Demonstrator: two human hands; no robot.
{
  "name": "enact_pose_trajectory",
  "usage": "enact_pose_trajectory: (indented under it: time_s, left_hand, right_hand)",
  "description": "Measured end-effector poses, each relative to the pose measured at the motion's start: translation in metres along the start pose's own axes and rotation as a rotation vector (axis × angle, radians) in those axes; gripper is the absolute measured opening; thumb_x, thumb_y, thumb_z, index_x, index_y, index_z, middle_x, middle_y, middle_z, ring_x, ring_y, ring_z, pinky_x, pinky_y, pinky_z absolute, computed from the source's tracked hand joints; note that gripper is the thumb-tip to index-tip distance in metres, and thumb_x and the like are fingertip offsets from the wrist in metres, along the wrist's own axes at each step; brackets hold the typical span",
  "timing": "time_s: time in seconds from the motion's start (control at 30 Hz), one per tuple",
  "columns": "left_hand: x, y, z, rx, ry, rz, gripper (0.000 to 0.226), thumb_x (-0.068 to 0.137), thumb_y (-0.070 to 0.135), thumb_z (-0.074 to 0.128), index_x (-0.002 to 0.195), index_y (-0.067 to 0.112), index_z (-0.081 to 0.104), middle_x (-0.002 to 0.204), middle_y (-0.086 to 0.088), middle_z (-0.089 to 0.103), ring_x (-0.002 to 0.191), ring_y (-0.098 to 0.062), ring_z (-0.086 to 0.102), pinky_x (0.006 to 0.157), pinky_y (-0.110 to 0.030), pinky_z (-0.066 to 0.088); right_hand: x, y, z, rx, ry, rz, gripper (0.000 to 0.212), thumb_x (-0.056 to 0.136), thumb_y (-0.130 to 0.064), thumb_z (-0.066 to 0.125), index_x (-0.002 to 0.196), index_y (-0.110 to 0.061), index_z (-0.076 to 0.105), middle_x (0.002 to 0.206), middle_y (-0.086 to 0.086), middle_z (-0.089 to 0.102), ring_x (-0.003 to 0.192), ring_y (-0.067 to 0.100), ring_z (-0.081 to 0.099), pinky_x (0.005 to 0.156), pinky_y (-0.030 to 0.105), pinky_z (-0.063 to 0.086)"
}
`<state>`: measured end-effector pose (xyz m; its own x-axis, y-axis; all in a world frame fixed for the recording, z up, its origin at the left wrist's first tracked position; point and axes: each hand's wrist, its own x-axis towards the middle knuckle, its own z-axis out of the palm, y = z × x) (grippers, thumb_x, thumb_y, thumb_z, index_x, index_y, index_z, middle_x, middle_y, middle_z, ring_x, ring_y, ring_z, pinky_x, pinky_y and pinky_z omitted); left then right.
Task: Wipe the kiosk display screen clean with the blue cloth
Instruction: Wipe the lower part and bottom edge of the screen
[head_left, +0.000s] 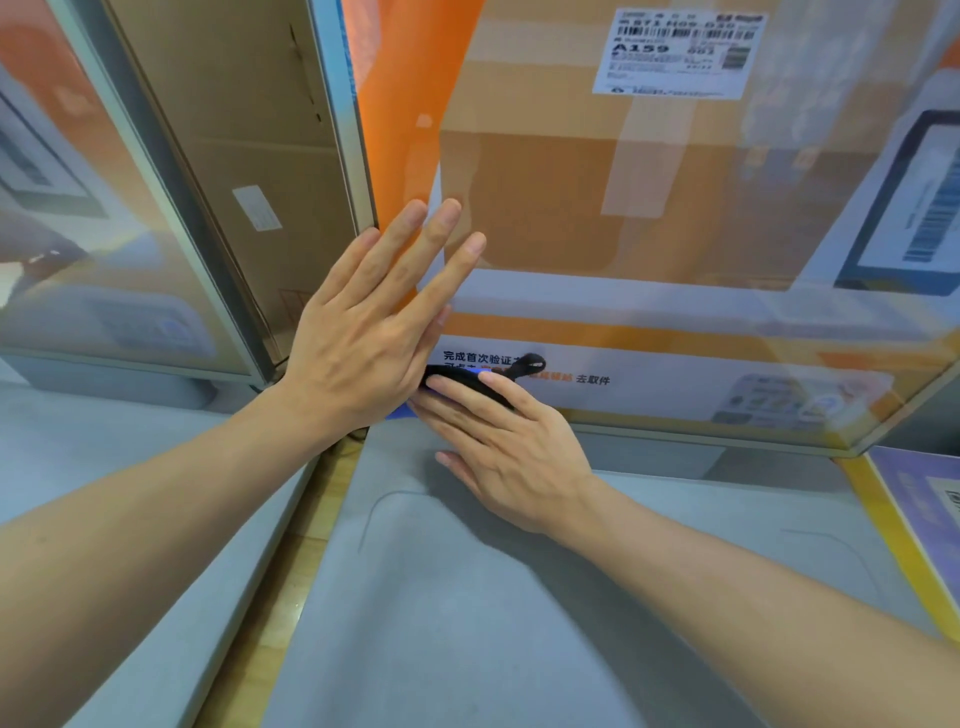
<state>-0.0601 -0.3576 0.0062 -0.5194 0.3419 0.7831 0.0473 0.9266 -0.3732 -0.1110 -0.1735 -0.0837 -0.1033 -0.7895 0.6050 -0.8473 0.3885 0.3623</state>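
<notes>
Kiosk display screen (675, 218) fills the view, showing a parcel graphic. Left hand (363, 332) lies flat against its lower left, fingers straight and spread. Right hand (509, 441) presses a dark bundle with a blue edge, apparently the blue cloth (467, 382), under straight fingers at the bottom edge. Wiping looks underway; next likely a sweep rightward along the glass.

bright even light; screen (675, 208) glare; edges warped, soft
</notes>
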Motion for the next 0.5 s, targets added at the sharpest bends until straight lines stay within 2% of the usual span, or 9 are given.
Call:
enact_pose_trajectory:
  time_s: [0.1,0.2,0.27,0.37,0.5]
  left_hand:
    - [-0.001,0.0,0.001,-0.007,-0.014,-0.003,0.055,0.103,0.017,0.043,0.156,0.015,0.025,0.161,-0.009,0.02,0.15,-0.025,0.016,0.123,-0.039,0.014]
    - [-0.003,0.0,0.0,-0.016,-0.036,0.005,0.057,0.103,0.015,0.044,0.156,0.015,0.024,0.162,-0.008,0.017,0.151,-0.024,0.014,0.122,-0.04,0.015]
    - [-0.006,-0.002,-0.002,-0.021,-0.055,0.014,0.058,0.103,0.015,0.045,0.156,0.015,0.023,0.162,-0.008,0.016,0.151,-0.025,0.014,0.122,-0.042,0.017]
    - [-0.008,-0.002,-0.007,-0.027,-0.087,0.012,0.057,0.103,0.016,0.044,0.156,0.015,0.023,0.163,-0.008,0.016,0.151,-0.026,0.016,0.122,-0.042,0.018]
    - [-0.006,0.002,-0.02,-0.057,-0.125,-0.004,0.054,0.103,0.016,0.043,0.155,0.013,0.028,0.162,-0.01,0.02,0.15,-0.025,0.018,0.121,-0.041,0.019]
  right_hand:
    - [-0.003,-0.005,0.003,-0.008,-0.029,-0.036,0.055,0.098,-0.021,0.052,0.151,-0.013,0.04,0.158,-0.005,0.034,0.148,0.01,0.027,0.124,0.036,0.015]
    - [-0.009,0.003,0.001,-0.085,-0.112,-0.15,0.057,0.095,-0.01,0.04,0.152,-0.012,0.038,0.16,-0.004,0.032,0.148,0.01,0.027,0.124,0.036,0.014]
    - [-0.011,0.013,-0.002,-0.161,-0.175,-0.258,0.055,0.097,-0.013,0.039,0.152,-0.014,0.038,0.159,-0.007,0.032,0.147,0.008,0.028,0.124,0.035,0.015]
    - [-0.011,0.029,-0.01,-0.239,-0.265,-0.417,0.054,0.096,-0.026,0.054,0.149,-0.025,0.044,0.156,-0.014,0.035,0.144,0.003,0.031,0.122,0.032,0.016]
    - [-0.005,0.047,-0.026,-0.147,-0.277,-0.501,0.045,0.096,-0.024,0.059,0.141,-0.025,0.056,0.151,-0.012,0.045,0.139,0.006,0.042,0.115,0.029,0.035]
